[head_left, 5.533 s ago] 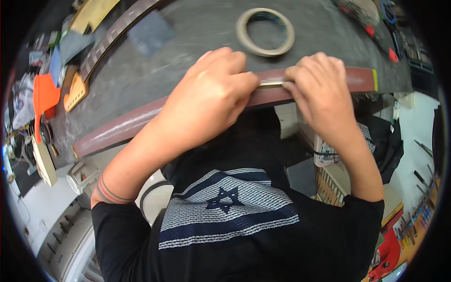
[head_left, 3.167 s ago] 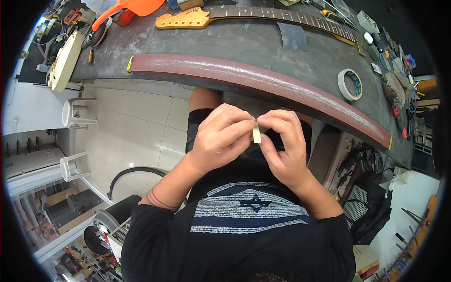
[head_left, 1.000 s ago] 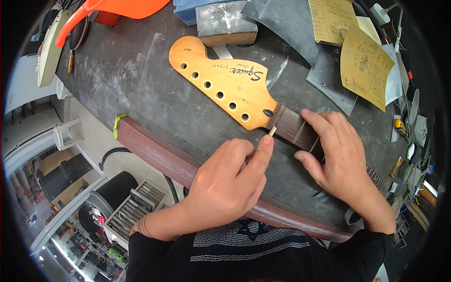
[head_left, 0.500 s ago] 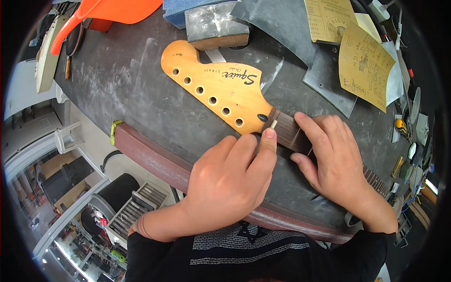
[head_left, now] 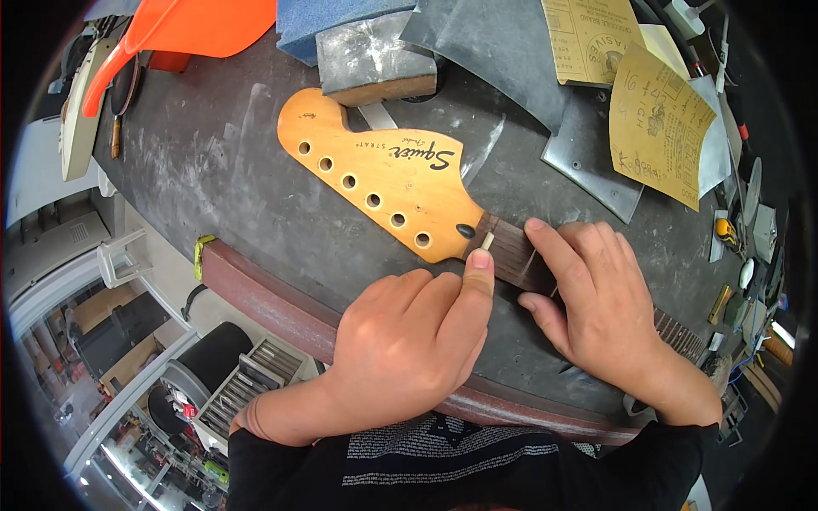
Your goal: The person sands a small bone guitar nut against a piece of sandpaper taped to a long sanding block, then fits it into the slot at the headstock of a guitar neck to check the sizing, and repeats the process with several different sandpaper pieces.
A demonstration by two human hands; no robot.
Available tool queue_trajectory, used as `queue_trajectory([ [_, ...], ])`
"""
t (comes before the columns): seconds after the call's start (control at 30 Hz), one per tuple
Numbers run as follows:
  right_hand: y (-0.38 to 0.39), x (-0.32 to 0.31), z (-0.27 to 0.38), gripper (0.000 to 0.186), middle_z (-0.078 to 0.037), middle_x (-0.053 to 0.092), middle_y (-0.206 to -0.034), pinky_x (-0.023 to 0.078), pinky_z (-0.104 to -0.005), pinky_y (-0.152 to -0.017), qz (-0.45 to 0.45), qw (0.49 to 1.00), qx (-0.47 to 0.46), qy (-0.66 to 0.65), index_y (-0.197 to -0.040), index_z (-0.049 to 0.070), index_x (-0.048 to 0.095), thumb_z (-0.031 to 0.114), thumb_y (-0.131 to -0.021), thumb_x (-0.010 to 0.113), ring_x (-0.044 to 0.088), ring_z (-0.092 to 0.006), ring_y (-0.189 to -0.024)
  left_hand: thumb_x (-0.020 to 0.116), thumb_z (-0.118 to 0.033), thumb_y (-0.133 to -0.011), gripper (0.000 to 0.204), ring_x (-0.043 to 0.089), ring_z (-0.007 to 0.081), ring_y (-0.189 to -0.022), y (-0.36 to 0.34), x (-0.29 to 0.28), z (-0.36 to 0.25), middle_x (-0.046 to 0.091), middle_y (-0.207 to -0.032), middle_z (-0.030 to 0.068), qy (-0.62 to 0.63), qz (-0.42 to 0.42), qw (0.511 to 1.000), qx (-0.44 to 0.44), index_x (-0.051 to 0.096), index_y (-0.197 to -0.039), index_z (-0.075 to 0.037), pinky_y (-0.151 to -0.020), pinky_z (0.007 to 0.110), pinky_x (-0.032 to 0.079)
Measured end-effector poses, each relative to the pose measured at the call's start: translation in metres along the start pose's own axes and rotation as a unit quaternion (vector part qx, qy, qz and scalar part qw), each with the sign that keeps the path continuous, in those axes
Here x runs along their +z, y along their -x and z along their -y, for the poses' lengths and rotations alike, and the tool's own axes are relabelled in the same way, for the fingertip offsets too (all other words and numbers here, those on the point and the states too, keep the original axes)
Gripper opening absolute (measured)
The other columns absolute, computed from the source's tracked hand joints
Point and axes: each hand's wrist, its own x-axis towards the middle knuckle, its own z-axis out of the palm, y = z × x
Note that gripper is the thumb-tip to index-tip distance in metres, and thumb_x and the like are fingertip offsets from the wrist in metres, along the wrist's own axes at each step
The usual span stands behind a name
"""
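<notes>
A guitar neck lies across the dark workbench [head_left: 256,162], its amber wooden headstock [head_left: 366,183] at the left and its dark fretboard [head_left: 509,247] running down to the right. My left hand [head_left: 413,328] is closed, with a small pale strip [head_left: 487,241], like a guitar nut, held at the tip of a finger. That strip stands at the headstock end of the fretboard, next to a dark oval hole [head_left: 465,231]. The left fingers underneath are hidden. My right hand [head_left: 601,294] grips the neck, index finger and thumb at opposite edges of the fretboard.
A grey sanding block [head_left: 375,60] sits beyond the headstock, near a blue block [head_left: 298,30] and an orange scoop-like thing [head_left: 200,25]. Sandpaper sheets [head_left: 660,128] and a metal plate [head_left: 592,175] lie at the far right. A long reddish-brown bar [head_left: 268,298] lines the near bench edge.
The view has shifted a little, so the neck and both hands appear slightly lower and further left. The left fingers are drawn back somewhat from beneath the headstock. Both grips stay much the same.
</notes>
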Motion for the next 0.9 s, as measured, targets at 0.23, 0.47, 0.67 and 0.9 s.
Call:
queue_trajectory([
  [0.23,0.0,-0.001,-0.001,0.079,-0.013,0.058,-0.117,0.047,-0.0443,-0.086,0.008,1.0,0.001,-0.001,-0.16,0.003,0.056,0.026,-0.092,0.087,0.058,-0.033,-0.101,0.074,0.011,-0.069,0.062,0.061,0.0252,-0.06,-0.002,-0.004,-0.001,0.062,-0.077,0.0084,0.003,0.014,1.0,-0.003,0.072,-0.131,0.012,-0.054,0.038,0.05],
  [0.47,-0.001,-0.002,0.0,0.077,-0.013,0.059,-0.116,0.047,-0.0437,-0.086,0.011,1.0,0.002,0.005,-0.159,0.002,0.058,0.027,-0.092,0.087,0.058,-0.0318,-0.101,0.074,0.012,-0.068,0.06,0.06,0.0256,-0.058,-0.003,0.0,0.002,0.06,-0.074,0.0078,0.014,-0.01,1.0,0.004,0.072,-0.128,0.012,-0.053,0.038,0.049],
  [0.67,-0.001,-0.001,-0.001,0.078,-0.013,0.059,-0.117,0.048,-0.0436,-0.087,0.012,1.0,0.001,0.008,-0.159,0.002,0.058,0.027,-0.091,0.088,0.059,-0.032,-0.102,0.074,0.012,-0.066,0.063,0.059,0.0252,-0.057,0.009,-0.006,-0.002,0.06,-0.074,0.0074,0.021,0.021,0.999,-0.016,0.072,-0.129,0.012,-0.053,0.038,0.049],
  [0.9,0.001,0.001,0.0,0.079,-0.014,0.059,-0.119,0.048,-0.0448,-0.087,0.004,1.0,-0.003,0.014,-0.159,0.002,0.057,0.026,-0.091,0.088,0.059,-0.0327,-0.103,0.073,0.012,-0.066,0.066,0.059,0.0243,-0.056,0.009,-0.004,-0.002,0.059,-0.073,0.0069,0.03,0.007,0.999,-0.007,0.072,-0.132,0.012,-0.053,0.037,0.049],
])
